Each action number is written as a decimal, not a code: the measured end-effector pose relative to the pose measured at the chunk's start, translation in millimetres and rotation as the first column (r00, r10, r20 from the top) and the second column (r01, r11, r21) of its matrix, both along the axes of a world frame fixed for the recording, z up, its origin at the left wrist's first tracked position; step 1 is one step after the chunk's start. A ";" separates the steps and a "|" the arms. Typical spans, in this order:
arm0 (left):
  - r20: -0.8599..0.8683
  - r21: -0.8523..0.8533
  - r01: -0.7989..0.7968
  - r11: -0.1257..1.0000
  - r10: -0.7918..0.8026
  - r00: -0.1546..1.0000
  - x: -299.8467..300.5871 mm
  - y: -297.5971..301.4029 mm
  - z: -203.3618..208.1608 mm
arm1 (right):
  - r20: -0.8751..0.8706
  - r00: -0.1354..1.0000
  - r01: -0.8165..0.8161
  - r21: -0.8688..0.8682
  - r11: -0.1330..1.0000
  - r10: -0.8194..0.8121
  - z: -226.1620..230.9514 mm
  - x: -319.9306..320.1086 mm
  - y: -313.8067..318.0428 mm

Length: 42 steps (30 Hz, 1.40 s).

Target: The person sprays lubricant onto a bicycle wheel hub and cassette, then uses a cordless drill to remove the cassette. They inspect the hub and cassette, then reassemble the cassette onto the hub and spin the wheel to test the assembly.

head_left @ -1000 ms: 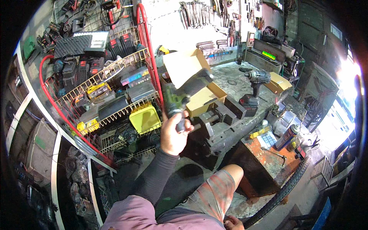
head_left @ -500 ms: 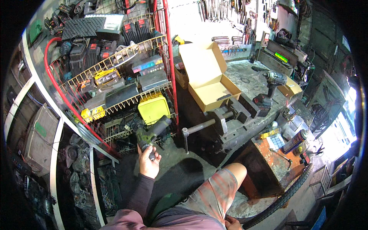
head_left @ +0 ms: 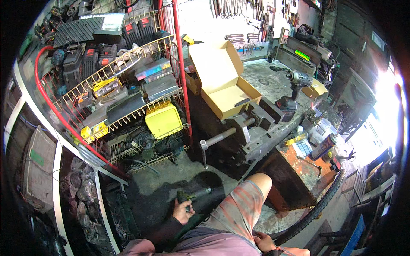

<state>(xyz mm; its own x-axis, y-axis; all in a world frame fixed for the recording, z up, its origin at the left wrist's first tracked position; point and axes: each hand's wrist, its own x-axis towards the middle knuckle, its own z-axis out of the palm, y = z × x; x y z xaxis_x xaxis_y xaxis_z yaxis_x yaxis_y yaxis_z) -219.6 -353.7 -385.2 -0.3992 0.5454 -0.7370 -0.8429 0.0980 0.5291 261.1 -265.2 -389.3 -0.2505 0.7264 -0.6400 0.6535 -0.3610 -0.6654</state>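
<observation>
At six o'clock in the view, a green-and-black power tool [head_left: 186, 197] is clasped firmly by the left hand [head_left: 183, 213], its nose pointed toward three o'clock, while at five o'clock the right hand [head_left: 265, 242], its grip impossible to tell, is seen beside the shorts [head_left: 241, 200].

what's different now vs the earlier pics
The left hand has carried the green cordless tool from in front of the open cardboard box down to low over the floor, without letting go. The box, the vise and the dark cordless tool on the bench stayed put.
</observation>
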 end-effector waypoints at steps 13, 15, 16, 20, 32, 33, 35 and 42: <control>-0.031 -0.183 0.146 0.972 -0.155 0.987 5.0 1.8 -22.9 | -0.026 0.998 0.060 -0.082 0.995 -0.062 0.4 -6.4 5.5; -0.026 -0.175 0.150 0.973 -0.156 0.987 7.2 4.7 -19.0 | 0.021 1.000 0.017 -0.049 0.999 -0.016 3.1 -3.3 4.1; -0.004 -0.147 0.180 0.973 -0.183 0.983 7.3 3.0 -21.1 | 0.117 0.991 -0.057 -0.027 0.998 0.059 22.2 -8.2 6.4; 0.055 -0.113 0.322 0.940 -0.318 0.947 -5.3 -1.5 -60.1 | 0.112 0.985 -0.135 -0.012 0.991 0.135 36.8 -10.7 7.1; -0.023 -0.203 0.736 0.645 -0.755 0.655 -56.0 23.3 -62.0 | 0.031 0.998 -0.061 0.060 0.996 0.059 50.9 -14.9 -1.8; -0.117 -0.150 0.770 0.620 -0.784 0.609 -53.9 26.5 -59.0 | 0.026 0.998 -0.051 0.052 0.997 0.050 53.1 -13.2 -2.6; -0.154 -0.200 0.726 0.658 -0.753 0.640 -41.8 36.0 -52.0 | 0.013 0.999 -0.031 0.063 0.998 0.030 45.4 -9.4 -5.0; -0.094 -0.225 0.642 0.733 -0.672 0.734 -32.5 62.8 -46.2 | 0.001 1.000 -0.021 0.096 0.995 0.022 40.6 5.0 -13.9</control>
